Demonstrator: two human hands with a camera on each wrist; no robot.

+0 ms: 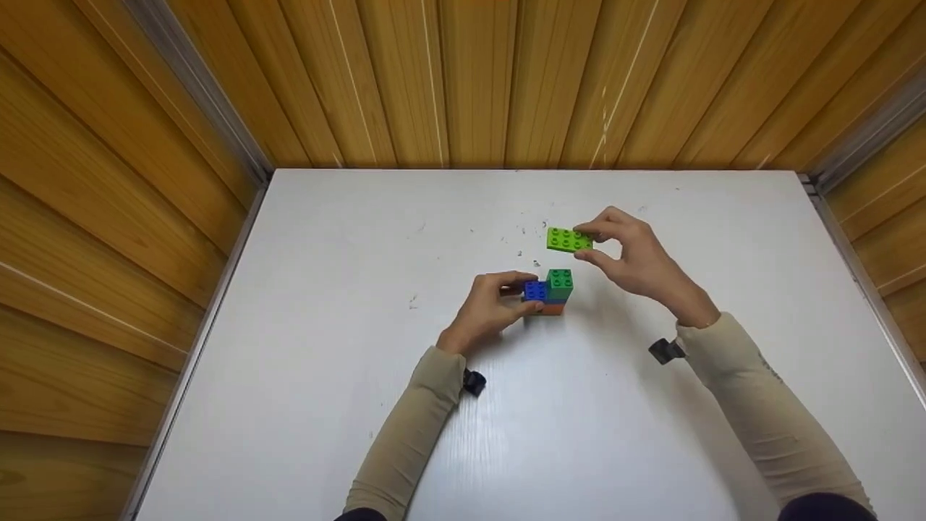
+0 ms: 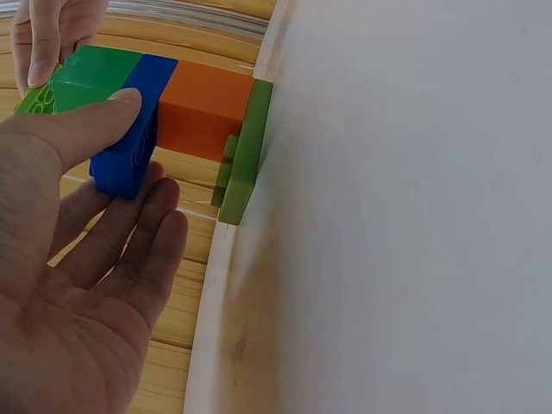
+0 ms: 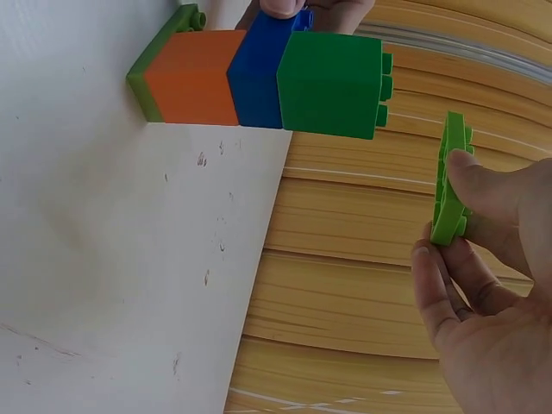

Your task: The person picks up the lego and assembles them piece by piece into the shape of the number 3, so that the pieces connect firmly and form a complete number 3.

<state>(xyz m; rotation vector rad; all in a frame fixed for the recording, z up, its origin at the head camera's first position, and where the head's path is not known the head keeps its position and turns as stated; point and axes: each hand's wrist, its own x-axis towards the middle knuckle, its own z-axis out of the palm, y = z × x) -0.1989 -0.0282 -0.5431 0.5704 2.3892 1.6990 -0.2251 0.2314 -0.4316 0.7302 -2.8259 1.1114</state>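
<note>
A small stack of toy building bricks stands on the white table (image 1: 347,325). From the bottom it has a flat olive-green brick (image 2: 252,159), an orange brick (image 3: 194,78), a flat blue brick (image 1: 534,291) and a green brick (image 1: 560,282) on top. My left hand (image 1: 486,307) holds the blue brick from the left, thumb on its near side and fingers on the far side. Above and behind the stack, my right hand (image 1: 636,257) pinches a flat lime-green brick (image 1: 563,239) by its right end, studs up. A gap separates it from the green brick.
Slatted wood-look walls (image 1: 477,87) rise behind the table and at both sides, with metal rails (image 1: 210,79) at the corners. Small dark marks (image 1: 519,253) dot the table behind the stack. Each sleeve carries a black wrist camera (image 1: 474,382).
</note>
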